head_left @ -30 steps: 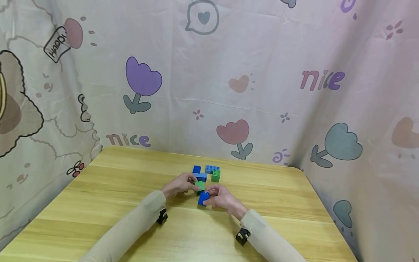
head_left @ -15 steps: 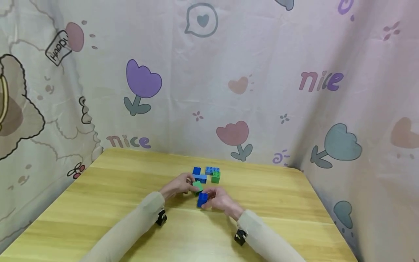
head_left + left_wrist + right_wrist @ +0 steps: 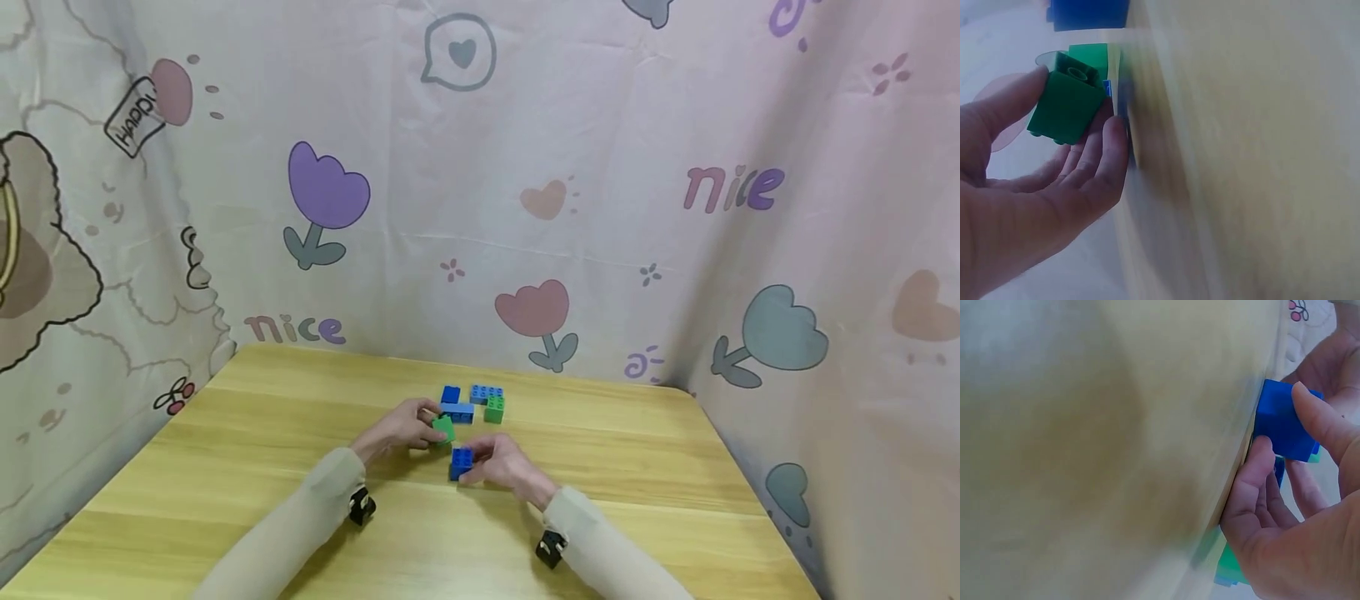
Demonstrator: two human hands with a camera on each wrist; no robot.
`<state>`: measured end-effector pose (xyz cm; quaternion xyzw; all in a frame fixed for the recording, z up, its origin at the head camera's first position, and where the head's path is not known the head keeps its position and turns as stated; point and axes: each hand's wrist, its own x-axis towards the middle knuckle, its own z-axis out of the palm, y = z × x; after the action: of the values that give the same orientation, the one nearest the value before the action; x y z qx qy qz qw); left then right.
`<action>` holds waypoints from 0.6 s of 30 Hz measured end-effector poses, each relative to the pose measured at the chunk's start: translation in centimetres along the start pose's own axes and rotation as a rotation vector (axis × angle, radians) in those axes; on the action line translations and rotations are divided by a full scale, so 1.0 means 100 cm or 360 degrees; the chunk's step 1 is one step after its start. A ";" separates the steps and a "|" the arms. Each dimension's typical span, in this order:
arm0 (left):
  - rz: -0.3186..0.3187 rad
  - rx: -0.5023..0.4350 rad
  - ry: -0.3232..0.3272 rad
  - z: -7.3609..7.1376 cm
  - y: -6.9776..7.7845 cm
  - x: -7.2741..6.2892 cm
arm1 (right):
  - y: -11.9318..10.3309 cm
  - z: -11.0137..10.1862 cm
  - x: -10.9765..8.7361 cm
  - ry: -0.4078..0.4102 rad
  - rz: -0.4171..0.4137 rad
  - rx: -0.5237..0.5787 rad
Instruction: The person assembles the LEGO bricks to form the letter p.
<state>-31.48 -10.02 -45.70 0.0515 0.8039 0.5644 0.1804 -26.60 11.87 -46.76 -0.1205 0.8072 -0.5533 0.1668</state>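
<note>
My left hand (image 3: 400,427) pinches a green toy building brick (image 3: 443,428) between thumb and fingers. In the left wrist view this green brick (image 3: 1065,106) is tilted, its hollow underside partly showing and its studs pointing down. To the right and nearer the body, my right hand (image 3: 504,463) holds a dark blue brick (image 3: 461,463) with its studs up, low over the table. Thumb and fingertips grip the blue brick (image 3: 1282,422) in the right wrist view. A gap separates the two held bricks.
Just beyond the hands, several bricks sit on the wooden table (image 3: 600,467): a dark blue one (image 3: 451,393), a long lighter blue one (image 3: 457,413), a light blue studded one (image 3: 487,392) and a green one (image 3: 494,409). A printed curtain (image 3: 630,233) hangs behind.
My left hand has drawn the green brick leftward, away from the blue one. In my right hand the blue brick has turned from tilted to studs up and shifted slightly towards the body.
</note>
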 end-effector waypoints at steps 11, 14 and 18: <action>0.0049 0.0019 -0.0059 -0.007 0.006 -0.003 | 0.003 -0.006 -0.001 0.0004 0.0019 0.0067; 0.0104 -0.0026 -0.0083 -0.010 0.009 -0.002 | 0.004 -0.006 -0.001 0.0010 0.0048 0.0068; 0.0145 -0.0049 -0.0096 -0.012 0.010 -0.004 | 0.005 -0.005 0.001 0.0016 0.0081 0.0094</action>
<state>-31.67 -10.85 -44.33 0.1020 0.7862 0.5826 0.1794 -26.88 12.41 -47.09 -0.0921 0.7942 -0.5730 0.1801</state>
